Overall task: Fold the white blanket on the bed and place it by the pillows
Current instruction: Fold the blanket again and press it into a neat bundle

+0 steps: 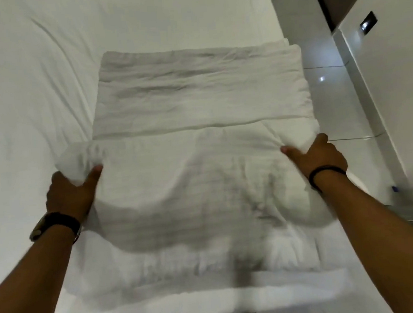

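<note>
— Nearest edge first: what is lying closest?

— White blanket (202,181), its blurred near hem hanging over the bed's (35,70) near edge. It is lying as a long strip, long axis running straight away from the viewer, far end pointing up the mattress along the right side.

— Hands?

— Both are gripping it. Left hand (68,190) is clutching the left corner of a raised fold, thumb on top, the other fingers hidden under bunched cloth. Right hand (320,158) is pinching the right corner, thumb laid across the top, fingers wrapped behind the edge. A watch (54,225) is sitting on the left wrist, a dark band (324,172) on the right.

— And the fold itself?

— Its held edge is lying crosswise, about midway along the strip; the cloth between the hands is sagging toward the viewer.

— Farther on?

— The flat far section is resting on the sheet, creased, its far right corner showing stacked layers. Beyond it, plain sheet is stretching away. Shiny tiled floor (330,94) is running along the right, beside a white panel (391,82).

— Containers?

— None that I can tell.
</note>
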Available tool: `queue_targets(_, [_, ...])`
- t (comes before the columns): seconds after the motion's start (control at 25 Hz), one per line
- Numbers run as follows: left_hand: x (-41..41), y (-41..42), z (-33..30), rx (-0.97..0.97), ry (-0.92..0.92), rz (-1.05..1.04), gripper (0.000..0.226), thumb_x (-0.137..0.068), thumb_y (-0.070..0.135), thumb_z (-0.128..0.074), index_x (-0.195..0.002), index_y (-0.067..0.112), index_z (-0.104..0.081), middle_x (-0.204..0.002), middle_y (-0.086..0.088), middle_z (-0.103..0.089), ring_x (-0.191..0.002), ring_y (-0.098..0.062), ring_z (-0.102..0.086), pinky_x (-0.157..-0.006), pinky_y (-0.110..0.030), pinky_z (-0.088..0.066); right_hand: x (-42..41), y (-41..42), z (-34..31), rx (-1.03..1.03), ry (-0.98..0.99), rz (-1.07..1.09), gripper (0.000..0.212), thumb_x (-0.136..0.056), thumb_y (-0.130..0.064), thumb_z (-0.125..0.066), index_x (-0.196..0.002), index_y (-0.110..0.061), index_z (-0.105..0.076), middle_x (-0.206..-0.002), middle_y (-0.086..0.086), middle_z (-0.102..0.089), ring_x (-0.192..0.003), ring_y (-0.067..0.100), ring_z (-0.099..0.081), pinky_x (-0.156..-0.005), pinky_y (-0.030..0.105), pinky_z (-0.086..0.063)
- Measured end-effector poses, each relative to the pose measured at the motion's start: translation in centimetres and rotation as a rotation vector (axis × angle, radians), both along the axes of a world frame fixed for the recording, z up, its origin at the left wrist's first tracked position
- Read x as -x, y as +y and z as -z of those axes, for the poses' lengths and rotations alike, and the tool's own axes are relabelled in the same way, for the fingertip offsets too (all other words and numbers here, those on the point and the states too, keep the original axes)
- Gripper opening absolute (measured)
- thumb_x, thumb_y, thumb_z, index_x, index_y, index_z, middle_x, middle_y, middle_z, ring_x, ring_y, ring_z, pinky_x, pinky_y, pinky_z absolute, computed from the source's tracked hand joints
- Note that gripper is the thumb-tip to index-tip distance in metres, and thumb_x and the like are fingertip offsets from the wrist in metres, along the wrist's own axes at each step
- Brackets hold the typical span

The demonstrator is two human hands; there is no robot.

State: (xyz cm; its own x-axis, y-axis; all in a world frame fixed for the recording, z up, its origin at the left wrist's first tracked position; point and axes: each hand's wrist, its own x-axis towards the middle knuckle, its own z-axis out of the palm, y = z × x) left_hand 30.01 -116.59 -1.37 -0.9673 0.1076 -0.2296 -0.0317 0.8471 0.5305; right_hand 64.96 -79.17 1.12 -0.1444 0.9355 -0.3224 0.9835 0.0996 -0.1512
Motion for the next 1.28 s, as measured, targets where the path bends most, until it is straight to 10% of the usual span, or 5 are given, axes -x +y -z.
queue_targets(0.2, [1.4,0.2,1.4,-0.075,0.183,0.008,0.083,-0.065,0.088,-0.054,-0.12,0.025,-0.049,-0.119,-0.014,-0.067,-0.11,-0.04,-0.062,-0.094,-0.051,-0.05,-3.3,2.6,-0.1,-0.403,0.199,-0.081,0.075,-0.081,-0.07,-0.056,-0.118,-0.006,-0.044,-0.096,0.03,-0.066,-0.083,0.046,-0.064,-0.068,0.045,-0.046])
queue_targets(0.48, [0.5,5.6,1.7,0.248,0.304,0.154,0.083,-0.081,0.06,-0.044,-0.147,0.014,-0.024,-0.149,-0.03,-0.032,-0.133,-0.054,-0.031,-0.103,-0.065,-0.027,1.9,1.6,0.5,-0.447,0.173,-0.043,0.075,-0.091,-0.049,-0.054,-0.149,-0.01,-0.028,-0.148,0.028,-0.033,-0.137,0.046,-0.029,-0.11,0.061,-0.022])
queue_targets(0.72, [-9.1,12.5,3.9,0.313,0.448,1.174,0.082,-0.086,0.078,-0.02,-0.154,0.032,-0.015,-0.164,-0.006,-0.011,-0.151,-0.028,-0.002,-0.115,-0.062,0.0,7.9,-8.9,4.4,-0.263,0.159,-0.84,0.071,-0.089,-0.067,-0.035,-0.147,-0.026,-0.037,-0.158,0.009,-0.029,-0.148,0.03,-0.019,-0.112,0.066,-0.008])
queue_targets(1.0, [0.5,5.5,4.1,0.578,0.255,0.881,0.096,-0.076,0.089,-0.007,-0.153,0.033,0.007,-0.164,0.004,0.01,-0.149,-0.017,0.014,-0.116,-0.05,0.01,-6.0,4.0,3.2,-0.05,-0.076,-0.071,0.101,-0.069,-0.094,-0.003,-0.152,-0.036,0.009,-0.164,0.001,0.006,-0.15,0.028,0.003,-0.112,0.069,0.0])
queue_targets(1.28, [-13.4,-0.6,3.6,0.343,0.262,1.142,0.099,-0.078,0.082,-0.034,-0.154,0.019,-0.023,-0.163,-0.012,-0.014,-0.15,-0.035,-0.01,-0.116,-0.058,-0.006,-8.6,-11.2,5.2,-0.331,-0.046,-0.659,0.082,-0.086,-0.073,-0.029,-0.151,-0.023,-0.03,-0.162,0.009,-0.015,-0.149,0.032,-0.009,-0.112,0.065,-0.005])
